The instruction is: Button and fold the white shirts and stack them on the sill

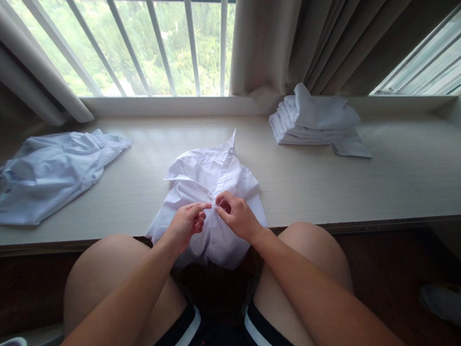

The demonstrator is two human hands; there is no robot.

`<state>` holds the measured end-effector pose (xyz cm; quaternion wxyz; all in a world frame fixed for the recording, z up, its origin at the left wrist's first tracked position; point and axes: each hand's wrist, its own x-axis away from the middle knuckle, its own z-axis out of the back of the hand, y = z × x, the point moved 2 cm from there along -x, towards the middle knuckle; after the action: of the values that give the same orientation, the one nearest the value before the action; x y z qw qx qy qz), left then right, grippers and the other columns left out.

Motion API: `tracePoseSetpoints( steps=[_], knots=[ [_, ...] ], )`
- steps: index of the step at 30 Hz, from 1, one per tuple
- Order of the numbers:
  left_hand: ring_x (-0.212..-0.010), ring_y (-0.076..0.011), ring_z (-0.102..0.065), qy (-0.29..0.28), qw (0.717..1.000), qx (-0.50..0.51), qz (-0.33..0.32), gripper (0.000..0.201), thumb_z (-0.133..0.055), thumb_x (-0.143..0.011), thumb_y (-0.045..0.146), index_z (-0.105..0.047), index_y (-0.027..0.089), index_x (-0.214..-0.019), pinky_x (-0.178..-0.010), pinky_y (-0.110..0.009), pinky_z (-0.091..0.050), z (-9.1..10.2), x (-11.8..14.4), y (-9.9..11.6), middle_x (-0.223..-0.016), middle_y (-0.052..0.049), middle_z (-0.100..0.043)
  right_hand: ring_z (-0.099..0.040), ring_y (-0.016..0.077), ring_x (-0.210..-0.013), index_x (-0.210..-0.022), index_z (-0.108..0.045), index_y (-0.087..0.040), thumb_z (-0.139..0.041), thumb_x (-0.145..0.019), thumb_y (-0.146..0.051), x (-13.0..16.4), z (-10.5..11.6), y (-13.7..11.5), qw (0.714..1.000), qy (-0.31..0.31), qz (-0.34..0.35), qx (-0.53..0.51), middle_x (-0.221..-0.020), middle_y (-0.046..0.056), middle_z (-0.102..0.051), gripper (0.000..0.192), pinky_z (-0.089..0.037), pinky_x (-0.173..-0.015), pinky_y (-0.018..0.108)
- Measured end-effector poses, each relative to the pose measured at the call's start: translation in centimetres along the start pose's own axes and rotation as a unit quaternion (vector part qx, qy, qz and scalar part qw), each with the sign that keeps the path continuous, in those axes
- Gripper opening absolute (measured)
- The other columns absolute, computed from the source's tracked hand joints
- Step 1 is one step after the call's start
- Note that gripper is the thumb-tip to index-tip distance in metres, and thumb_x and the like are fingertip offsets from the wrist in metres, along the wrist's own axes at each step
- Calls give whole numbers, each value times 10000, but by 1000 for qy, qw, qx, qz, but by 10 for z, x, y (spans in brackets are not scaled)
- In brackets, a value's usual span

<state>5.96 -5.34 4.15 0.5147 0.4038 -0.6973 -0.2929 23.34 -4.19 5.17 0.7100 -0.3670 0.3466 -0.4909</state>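
A white button-up shirt point(206, 176) lies on the pale window ledge point(334, 182), collar toward the window, its hem hanging over the front edge between my knees. My left hand point(185, 224) pinches the shirt's front placket from the left. My right hand point(235, 214) pinches the same placket from the right, fingertips nearly meeting the left ones at the button line. Any button between the fingers is too small to make out.
A crumpled light-blue shirt point(53, 173) lies on the ledge at left. A stack of folded white shirts point(314, 118) sits at the back right by the beige curtain point(274, 37). Barred window point(145, 36) behind. A shoe point(449, 302) rests on the dark floor at right.
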Motion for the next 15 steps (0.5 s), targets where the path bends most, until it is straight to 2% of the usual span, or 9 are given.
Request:
tracePoseSetpoints(
  steps=[15],
  knots=[
    [-515, -56, -342, -4, 1000, -8, -5, 375, -779, -762, 397, -749, 107, -998, -452, -177, -272, 2, 0, -1, -615, 54, -441, -571, 136, -659, -947, -601, -226, -588, -890, -227, 0, 1, 0, 1000, 0, 1, -2, -712, -40, -609, 59, -408, -677, 250]
  ],
)
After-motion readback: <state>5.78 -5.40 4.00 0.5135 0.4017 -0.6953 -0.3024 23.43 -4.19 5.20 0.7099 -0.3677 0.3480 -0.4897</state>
